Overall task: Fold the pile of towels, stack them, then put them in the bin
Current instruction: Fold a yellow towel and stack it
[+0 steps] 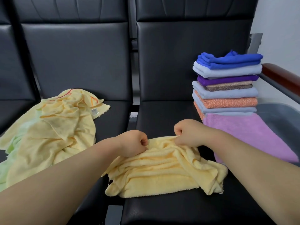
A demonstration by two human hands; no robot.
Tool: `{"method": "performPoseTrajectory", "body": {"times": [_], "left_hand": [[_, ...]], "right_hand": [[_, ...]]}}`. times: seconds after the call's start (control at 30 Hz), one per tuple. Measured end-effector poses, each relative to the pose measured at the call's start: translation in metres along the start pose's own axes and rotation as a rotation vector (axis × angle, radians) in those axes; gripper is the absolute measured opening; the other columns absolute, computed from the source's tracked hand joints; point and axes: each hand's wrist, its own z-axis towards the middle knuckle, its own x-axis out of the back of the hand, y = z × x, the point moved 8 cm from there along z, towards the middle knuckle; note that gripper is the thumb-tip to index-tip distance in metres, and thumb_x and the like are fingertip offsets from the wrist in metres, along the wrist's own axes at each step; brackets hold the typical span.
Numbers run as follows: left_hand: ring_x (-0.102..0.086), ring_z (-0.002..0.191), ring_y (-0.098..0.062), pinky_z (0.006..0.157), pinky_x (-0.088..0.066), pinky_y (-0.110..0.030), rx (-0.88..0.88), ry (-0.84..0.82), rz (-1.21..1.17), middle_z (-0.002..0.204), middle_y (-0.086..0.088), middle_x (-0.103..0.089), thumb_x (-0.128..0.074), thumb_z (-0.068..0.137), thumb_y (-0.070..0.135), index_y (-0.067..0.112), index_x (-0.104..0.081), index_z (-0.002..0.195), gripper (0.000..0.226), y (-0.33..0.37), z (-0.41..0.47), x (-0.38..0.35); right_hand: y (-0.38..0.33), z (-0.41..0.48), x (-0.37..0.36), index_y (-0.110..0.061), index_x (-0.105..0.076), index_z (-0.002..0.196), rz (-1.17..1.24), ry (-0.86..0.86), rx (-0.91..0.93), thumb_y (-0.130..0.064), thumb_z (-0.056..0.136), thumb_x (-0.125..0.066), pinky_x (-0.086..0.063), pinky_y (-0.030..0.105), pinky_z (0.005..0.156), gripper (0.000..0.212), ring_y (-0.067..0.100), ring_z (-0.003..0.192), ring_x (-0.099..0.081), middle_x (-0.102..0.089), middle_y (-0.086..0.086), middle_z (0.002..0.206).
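A crumpled pale yellow towel [164,172] lies on the black seat in front of me. My left hand [133,142] pinches its far edge on the left, and my right hand [188,132] pinches the same edge on the right. A tall stack of folded towels [227,88] in blue, white, purple, brown and orange stands at the right of the seat, on a pink towel [246,135] that spreads toward me. A loose pile of yellow and light green towels [48,127] lies on the seat to the left.
The black padded seats [162,114] have upright backs behind them. A brown wooden armrest [282,77] runs along the right side. Beyond the stack, at the far right, sits a grey bin [282,114], partly hidden by the towels.
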Motion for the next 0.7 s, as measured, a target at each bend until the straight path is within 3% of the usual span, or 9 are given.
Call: {"method": "performPoseTrajectory", "body": {"times": [0.1, 0.23, 0.43, 0.53, 0.63, 0.7], "left_hand": [[-0.062, 0.095, -0.010, 0.090, -0.056, -0.031, 0.005, -0.002, 0.004, 0.101, 0.012, -0.065, -0.063, 0.096, 0.030, 0.025, -0.068, 0.104, 0.011, -0.001, 0.001, -0.001], [-0.062, 0.093, -0.009, 0.087, -0.056, -0.028, 0.016, 0.006, 0.003, 0.100, 0.013, -0.065, -0.062, 0.096, 0.030, 0.028, -0.068, 0.101, 0.008, -0.001, 0.000, -0.001], [-0.061, 0.092, -0.007, 0.087, -0.056, -0.028, 0.021, 0.007, 0.006, 0.099, 0.013, -0.065, -0.061, 0.098, 0.030, 0.027, -0.068, 0.102, 0.009, 0.001, -0.002, 0.001], [-0.061, 0.091, -0.008, 0.086, -0.056, -0.029, 0.024, 0.020, 0.016, 0.098, 0.012, -0.066, -0.060, 0.099, 0.033, 0.027, -0.067, 0.100, 0.010, 0.002, -0.002, 0.002], [-0.061, 0.089, -0.009, 0.082, -0.055, -0.028, 0.025, 0.030, 0.027, 0.095, 0.011, -0.065, -0.060, 0.098, 0.033, 0.027, -0.066, 0.098, 0.009, 0.003, -0.001, 0.003], [-0.061, 0.089, -0.010, 0.080, -0.054, -0.027, 0.025, 0.035, 0.032, 0.095, 0.011, -0.065, -0.060, 0.098, 0.032, 0.027, -0.066, 0.097, 0.009, 0.003, -0.001, 0.003]], "right_hand": [[0.003, -0.001, 0.012, -0.021, -0.044, 0.064, 0.091, 0.023, 0.045, -0.017, 0.076, -0.066, -0.032, 0.033, 0.055, 0.025, 0.014, 0.062, -0.038, -0.044, -0.005, 0.069], [0.020, -0.002, 0.030, -0.024, -0.060, 0.078, 0.073, 0.159, 0.005, -0.013, 0.080, -0.064, -0.043, 0.028, 0.061, 0.012, 0.014, 0.074, -0.057, -0.061, -0.010, 0.083], [0.026, -0.006, 0.036, -0.028, -0.060, 0.091, -0.085, 0.342, -0.027, -0.017, 0.087, -0.065, -0.055, 0.037, 0.082, 0.013, 0.017, 0.093, -0.057, -0.053, -0.008, 0.101], [0.026, -0.008, 0.023, -0.025, -0.064, 0.090, -0.024, 0.154, -0.075, -0.025, 0.083, -0.064, -0.057, 0.035, 0.078, 0.008, 0.014, 0.087, -0.061, -0.062, -0.011, 0.097], [0.027, -0.011, 0.005, -0.011, -0.070, 0.106, -0.144, -0.076, -0.133, -0.023, 0.081, -0.063, -0.047, 0.032, 0.066, 0.029, 0.016, 0.078, -0.055, -0.062, -0.002, 0.092], [0.028, -0.010, -0.004, -0.009, -0.069, 0.095, -0.215, -0.122, -0.150, -0.019, 0.080, -0.063, -0.043, 0.031, 0.060, 0.019, 0.019, 0.072, -0.053, -0.064, 0.005, 0.086]]}}
